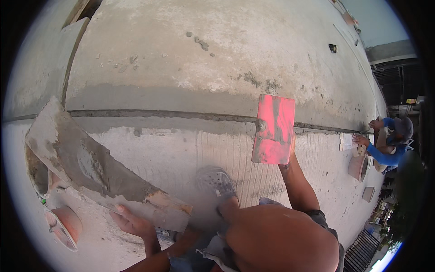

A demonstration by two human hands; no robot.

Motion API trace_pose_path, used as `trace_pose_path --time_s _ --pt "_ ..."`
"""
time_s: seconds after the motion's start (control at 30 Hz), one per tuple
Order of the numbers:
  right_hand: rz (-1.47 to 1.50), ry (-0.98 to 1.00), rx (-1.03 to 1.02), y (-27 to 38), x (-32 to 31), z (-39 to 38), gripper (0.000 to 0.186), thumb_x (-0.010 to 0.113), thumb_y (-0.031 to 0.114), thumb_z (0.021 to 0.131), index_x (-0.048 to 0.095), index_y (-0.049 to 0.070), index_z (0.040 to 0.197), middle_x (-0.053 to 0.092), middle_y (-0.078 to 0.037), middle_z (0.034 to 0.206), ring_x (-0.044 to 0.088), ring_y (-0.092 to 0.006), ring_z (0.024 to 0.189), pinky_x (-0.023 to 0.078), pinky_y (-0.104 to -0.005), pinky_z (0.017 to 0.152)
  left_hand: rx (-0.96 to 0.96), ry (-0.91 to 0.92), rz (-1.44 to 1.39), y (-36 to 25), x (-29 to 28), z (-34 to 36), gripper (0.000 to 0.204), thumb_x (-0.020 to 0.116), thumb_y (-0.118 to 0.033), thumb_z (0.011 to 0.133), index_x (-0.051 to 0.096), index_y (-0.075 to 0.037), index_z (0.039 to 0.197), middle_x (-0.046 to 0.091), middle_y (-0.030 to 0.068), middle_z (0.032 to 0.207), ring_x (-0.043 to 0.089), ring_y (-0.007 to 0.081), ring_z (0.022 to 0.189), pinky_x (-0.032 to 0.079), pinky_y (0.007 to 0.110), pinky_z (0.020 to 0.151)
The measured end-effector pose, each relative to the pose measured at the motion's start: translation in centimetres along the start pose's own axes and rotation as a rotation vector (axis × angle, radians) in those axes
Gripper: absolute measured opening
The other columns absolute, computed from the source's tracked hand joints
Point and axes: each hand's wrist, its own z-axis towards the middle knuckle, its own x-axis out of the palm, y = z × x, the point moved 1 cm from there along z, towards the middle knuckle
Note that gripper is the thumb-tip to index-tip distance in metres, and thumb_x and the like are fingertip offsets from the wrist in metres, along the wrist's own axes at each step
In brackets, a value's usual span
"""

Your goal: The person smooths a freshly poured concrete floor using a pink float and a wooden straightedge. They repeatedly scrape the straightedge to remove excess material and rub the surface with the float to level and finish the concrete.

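My left grip (132, 222) pinches a rough, flat board (158, 218) at left by its near edge, grey mortar (108, 170) smeared across it. Right grip (292, 146), mostly hidden, holds a pink rectangular float (275, 129), mortar-streaked, by the concrete groove (195, 115).

The person's left hand (132, 223) sits low at the left, palm side turned upward, digits partly bent, its wrist (152, 244) just below; the bare right forearm (299, 186) slants up and leftward beyond a bent bare knee (281, 238), the right hand (292, 147) mostly hidden
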Motion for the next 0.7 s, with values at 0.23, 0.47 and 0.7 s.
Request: trace_pose_path --time_s 0.23,0.47,0.7 --pt "-0.701 -0.456 -0.243 12.7 -9.5 -8.3 0.034 0.055 0.024 0.108 0.063 -0.001 0.131 0.073 -0.012 0.112 0.072 -0.0203 0.096 0.061 -0.0349 0.084 -0.009 0.093 0.017 -0.2 0.4 -0.8 0.052 0.053 -0.039 0.11 0.05 0.009 0.131 0.064 0.0186 0.115 0.061 0.0195 0.103 0.052 0.032 0.089" --pt "-1.222 -0.771 -0.361 12.2 -18.0 -7.5 0.035 0.05 0.019 0.111 0.066 -0.004 0.131 0.073 -0.006 0.102 0.064 -0.0101 0.086 0.053 -0.0279 0.078 -0.037 0.195 0.02 0.5 0.8 -0.6 0.047 0.052 -0.036 0.11 0.051 0.007 0.128 0.062 0.0171 0.112 0.058 0.0201 0.1 0.049 0.032 0.085" --pt "-1.813 -0.917 -0.425 8.2 -15.3 -3.9 0.033 0.058 0.02 0.106 0.07 -0.001 0.129 0.073 -0.016 0.105 0.068 -0.0196 0.092 0.053 -0.0341 0.083 -0.017 0.177 0.123 0.1 1.3 -0.8 0.05 0.052 -0.038 0.109 0.05 0.008 0.128 0.062 0.0173 0.112 0.058 0.0206 0.1 0.05 0.033 0.087"
